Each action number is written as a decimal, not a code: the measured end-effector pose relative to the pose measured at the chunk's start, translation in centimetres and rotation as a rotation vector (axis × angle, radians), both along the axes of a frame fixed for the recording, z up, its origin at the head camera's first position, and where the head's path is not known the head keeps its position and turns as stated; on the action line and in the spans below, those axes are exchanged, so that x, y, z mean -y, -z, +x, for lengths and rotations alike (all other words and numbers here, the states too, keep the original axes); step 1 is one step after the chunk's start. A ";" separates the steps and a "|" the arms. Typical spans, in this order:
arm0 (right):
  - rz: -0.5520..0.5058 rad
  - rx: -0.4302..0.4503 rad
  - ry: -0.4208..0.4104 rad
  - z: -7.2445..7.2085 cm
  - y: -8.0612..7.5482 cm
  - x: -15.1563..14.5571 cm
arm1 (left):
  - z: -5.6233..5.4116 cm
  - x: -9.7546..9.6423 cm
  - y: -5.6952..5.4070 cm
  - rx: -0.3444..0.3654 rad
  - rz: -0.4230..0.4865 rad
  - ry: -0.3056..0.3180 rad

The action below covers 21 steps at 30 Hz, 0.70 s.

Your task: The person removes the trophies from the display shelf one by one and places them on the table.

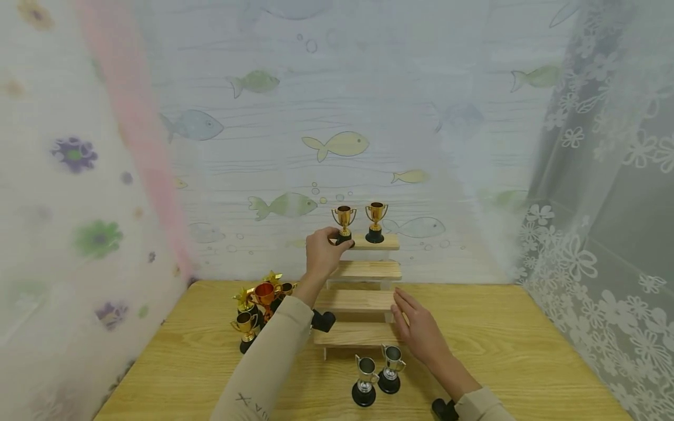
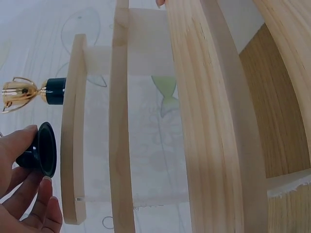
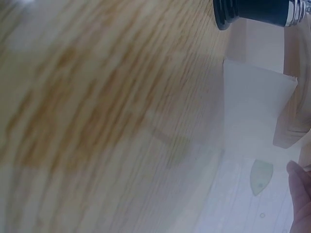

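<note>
My left hand (image 1: 322, 254) pinches the black base of a small gold trophy cup (image 1: 344, 216) at the left end of the top step of a wooden tiered stand (image 1: 368, 269). In the left wrist view, the base's hollow underside (image 2: 47, 148) faces the step with a small gap. A second gold trophy cup (image 1: 376, 213) stands upright further right on the same step. My right hand (image 1: 418, 330) has its fingers extended at the stand's right side, fingertips at the end of a middle step. Two silver trophy cups (image 1: 365, 374) stand in front of the stand.
Left of the stand, partly behind my left forearm, several trophies cluster: a gold cup (image 1: 246, 323), a red-toned cup (image 1: 265, 291) and star-topped ones. The wooden table (image 1: 489, 339) meets a fish-patterned curtain (image 1: 447, 146) behind. A lace curtain (image 1: 595, 275) hangs at right.
</note>
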State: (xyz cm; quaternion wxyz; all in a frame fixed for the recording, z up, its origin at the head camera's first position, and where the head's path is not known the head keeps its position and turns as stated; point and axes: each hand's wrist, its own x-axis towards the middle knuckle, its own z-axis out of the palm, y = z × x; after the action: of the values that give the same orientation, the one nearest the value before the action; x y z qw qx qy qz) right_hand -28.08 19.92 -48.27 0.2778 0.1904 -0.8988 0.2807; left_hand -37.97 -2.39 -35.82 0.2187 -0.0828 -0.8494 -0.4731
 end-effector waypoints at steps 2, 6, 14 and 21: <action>0.001 0.000 0.000 0.0 0.0 0.0 | 0.1 0.1 0.1 -0.001 -0.003 0.008; 0.001 -0.007 0.001 0.1 -0.1 0.1 | 0.4 0.2 0.3 0.003 -0.001 0.024; -0.003 -0.007 0.004 0.1 -0.1 0.0 | 1.0 0.5 0.7 0.002 0.005 0.050; -0.001 -0.012 0.011 0.0 0.1 0.1 | 1.8 0.8 1.1 -0.021 -0.037 0.067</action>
State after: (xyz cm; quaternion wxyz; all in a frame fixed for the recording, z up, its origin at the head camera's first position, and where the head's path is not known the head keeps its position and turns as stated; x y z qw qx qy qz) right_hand -28.12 19.85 -48.38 0.2849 0.1869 -0.8980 0.2783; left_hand -36.21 -3.15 -36.88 0.2098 -0.1203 -0.8525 -0.4634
